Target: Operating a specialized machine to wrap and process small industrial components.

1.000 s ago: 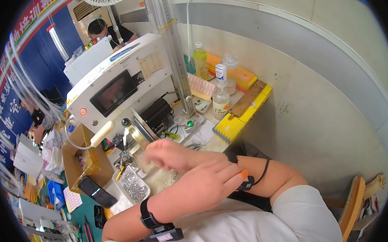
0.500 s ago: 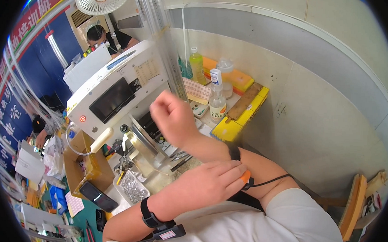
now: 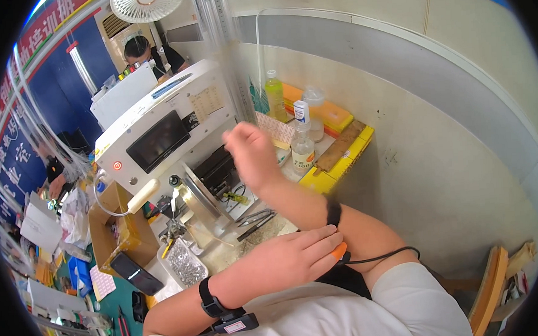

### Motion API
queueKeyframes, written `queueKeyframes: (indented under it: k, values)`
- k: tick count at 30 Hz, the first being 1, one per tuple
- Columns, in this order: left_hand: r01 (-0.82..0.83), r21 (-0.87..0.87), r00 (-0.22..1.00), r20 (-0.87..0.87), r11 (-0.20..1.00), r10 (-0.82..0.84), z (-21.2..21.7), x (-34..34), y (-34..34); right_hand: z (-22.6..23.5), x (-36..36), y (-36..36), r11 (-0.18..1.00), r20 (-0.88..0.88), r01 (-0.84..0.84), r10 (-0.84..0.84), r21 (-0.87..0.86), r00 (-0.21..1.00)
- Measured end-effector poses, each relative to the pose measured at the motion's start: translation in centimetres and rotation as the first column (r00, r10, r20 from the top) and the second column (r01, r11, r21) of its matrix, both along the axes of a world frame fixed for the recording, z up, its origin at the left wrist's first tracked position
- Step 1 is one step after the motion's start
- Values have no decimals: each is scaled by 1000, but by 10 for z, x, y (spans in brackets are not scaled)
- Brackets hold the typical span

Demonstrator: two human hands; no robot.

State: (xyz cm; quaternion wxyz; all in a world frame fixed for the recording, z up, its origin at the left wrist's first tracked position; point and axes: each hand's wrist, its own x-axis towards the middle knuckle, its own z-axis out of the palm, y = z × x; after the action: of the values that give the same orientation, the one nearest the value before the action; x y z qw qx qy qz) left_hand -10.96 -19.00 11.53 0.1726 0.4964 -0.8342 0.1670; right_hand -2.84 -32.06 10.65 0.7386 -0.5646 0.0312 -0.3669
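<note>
My left hand [image 3: 304, 254] reaches across my body, its fingers closed over a small orange-ended device [image 3: 339, 251] at my right forearm. Beside those fingers, a black strap [image 3: 334, 213] circles that forearm, and a black cable trails from the device. My right hand [image 3: 253, 156] is raised in front of the white bench machine [image 3: 163, 131], fingers curled in loosely with nothing visible in them. Around my left wrist sits another black strap [image 3: 209, 299] carrying a black box [image 3: 236, 323] with a cable.
Behind my right hand stand a clear bottle [image 3: 303, 151], a green-yellow bottle [image 3: 274, 94] and a yellow block [image 3: 341, 161]. A tray of small metal parts [image 3: 186, 262], a phone [image 3: 136, 273] and a cardboard box [image 3: 123, 230] lie left. Another person [image 3: 147, 52] works beyond the machine.
My right hand has shifted right and slightly down, turning a little, and uncovers more of the machine's dark lower part. My left hand stays on the orange-ended device.
</note>
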Motion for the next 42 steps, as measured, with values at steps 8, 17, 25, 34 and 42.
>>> queueKeyframes:
  k: [8, 17, 25, 34, 42]
  values:
    - [50, -101, 998, 50, 994, -45, -10, 9, 7, 12, -13, 0, 562, 74, -493, 607, 664, 791]
    - [-27, -42, 999, 21, 999, 28, -25, 23, 26, -33, -16, 35, 551, 197, 223, -108, -804, 975]
    - [-33, -89, 997, -74, 995, 26, -38, 19, 30, -20, -17, 41, 679, 68, 108, -85, -726, 994]
    - [-101, -11, 855, -513, 995, 81, -71, 33, 78, 25, -46, 35, 895, 43, -351, 377, -276, 925]
    - [193, 151, -602, -762, 970, 238, -106, 28, 90, 47, -85, 90, 542, 202, -718, 837, -437, 509]
